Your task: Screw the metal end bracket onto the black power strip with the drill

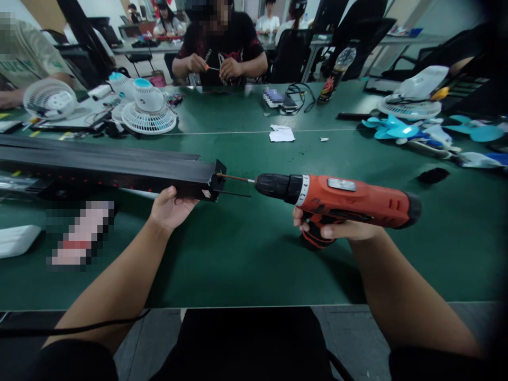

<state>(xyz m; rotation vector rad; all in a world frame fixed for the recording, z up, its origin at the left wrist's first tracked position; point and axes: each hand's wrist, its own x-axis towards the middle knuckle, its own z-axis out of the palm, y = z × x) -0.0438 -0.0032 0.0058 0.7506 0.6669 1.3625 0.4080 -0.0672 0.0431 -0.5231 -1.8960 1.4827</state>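
My right hand (345, 230) is wrapped round the grip of a red and black cordless drill (361, 198), which points left. A long, thin brown bit or shaft (236, 177) runs from the chuck to the end plate of a long black rectangular housing (170, 173). Whether its tip sits in a screw there, I cannot make out. Near that end, my left hand (173, 210) holds the housing from below and in front, thumb on its near side. Just under the shaft, a thin dark rod or wire (238, 194) juts out from the same end.
White fan parts (148, 114) stand at the back left, with blue fan blades (391, 128) at the right. A bottle (335, 74), a black cable (304, 98) and paper scraps (281, 133) lie beyond the drill. Across the table, a person (222, 47) holds a screwdriver.
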